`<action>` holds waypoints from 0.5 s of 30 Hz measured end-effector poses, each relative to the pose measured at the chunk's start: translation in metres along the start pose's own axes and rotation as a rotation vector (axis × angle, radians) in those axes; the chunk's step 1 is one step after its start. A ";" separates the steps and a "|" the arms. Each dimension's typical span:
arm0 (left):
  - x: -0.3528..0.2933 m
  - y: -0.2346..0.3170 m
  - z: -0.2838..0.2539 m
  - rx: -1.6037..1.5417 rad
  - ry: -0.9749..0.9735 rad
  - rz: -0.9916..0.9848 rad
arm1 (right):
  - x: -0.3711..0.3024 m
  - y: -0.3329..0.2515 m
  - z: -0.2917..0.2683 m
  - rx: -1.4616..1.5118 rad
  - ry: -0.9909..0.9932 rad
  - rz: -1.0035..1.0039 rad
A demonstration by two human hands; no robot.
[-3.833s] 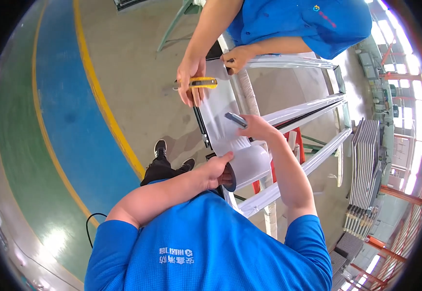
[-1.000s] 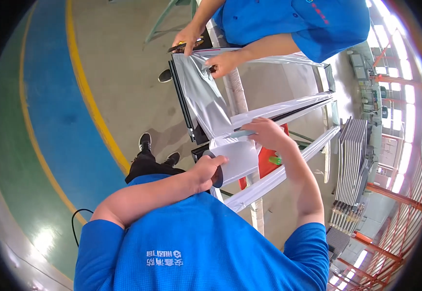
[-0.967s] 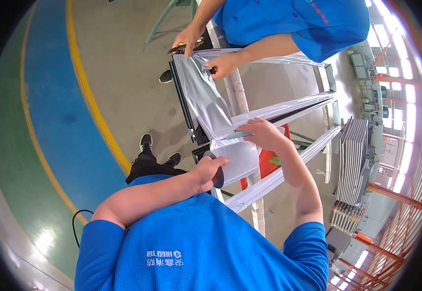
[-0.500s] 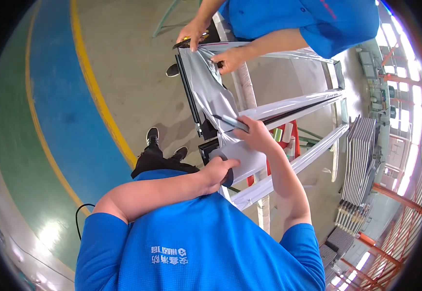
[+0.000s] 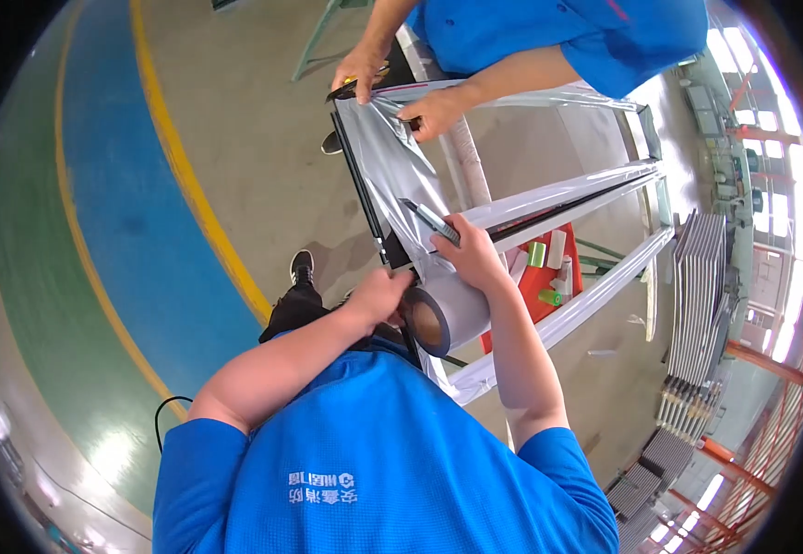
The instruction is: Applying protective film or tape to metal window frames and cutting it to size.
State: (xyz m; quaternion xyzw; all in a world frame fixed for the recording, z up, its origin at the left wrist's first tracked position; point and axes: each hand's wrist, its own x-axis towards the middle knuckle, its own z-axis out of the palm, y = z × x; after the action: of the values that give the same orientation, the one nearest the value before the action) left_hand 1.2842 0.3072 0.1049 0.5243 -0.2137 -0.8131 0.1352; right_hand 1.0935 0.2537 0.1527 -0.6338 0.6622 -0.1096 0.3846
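My right hand (image 5: 469, 251) is closed round a utility knife (image 5: 432, 222), whose blade points up and left over the silvery film (image 5: 406, 171). A big roll of film (image 5: 464, 309) with a brown cardboard core lies below that hand, its near end facing me. Just left of the roll, my left hand (image 5: 381, 300) is closed with curled fingers at the corner of the black-edged frame (image 5: 358, 175); what they grip is hidden. The film lies wrinkled over the frame's end. At the far end, a co-worker's left-side hand (image 5: 362, 74) and another hand (image 5: 434, 113) hold the film and the frame's edge.
Film-wrapped frame bars (image 5: 568, 194) run off to the right. Under them sits a red tray (image 5: 538, 282) with green and white rolls. A green stand leg (image 5: 317, 42) is at the top. Stacked metal profiles (image 5: 697, 295) stand at the right.
My left hand has moved left off the roll to the frame corner, so the roll's core end shows. My right hand, with the knife, has shifted slightly left. The co-worker's hands barely moved.
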 end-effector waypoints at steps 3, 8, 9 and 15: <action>0.016 0.001 -0.007 0.069 0.175 0.096 | 0.001 0.002 0.000 0.020 0.012 0.009; 0.010 0.013 0.009 0.014 0.164 0.191 | -0.001 0.017 0.002 0.029 0.052 -0.031; 0.011 0.014 0.010 0.019 0.165 0.192 | -0.001 0.017 0.002 0.028 0.057 -0.041; 0.024 0.004 0.007 -0.033 0.237 0.208 | -0.001 0.013 0.001 0.059 0.039 -0.023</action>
State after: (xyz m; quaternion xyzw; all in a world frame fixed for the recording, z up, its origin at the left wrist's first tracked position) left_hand 1.2683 0.2942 0.0906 0.5894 -0.2362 -0.7304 0.2516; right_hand 1.0843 0.2572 0.1446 -0.6276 0.6586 -0.1458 0.3887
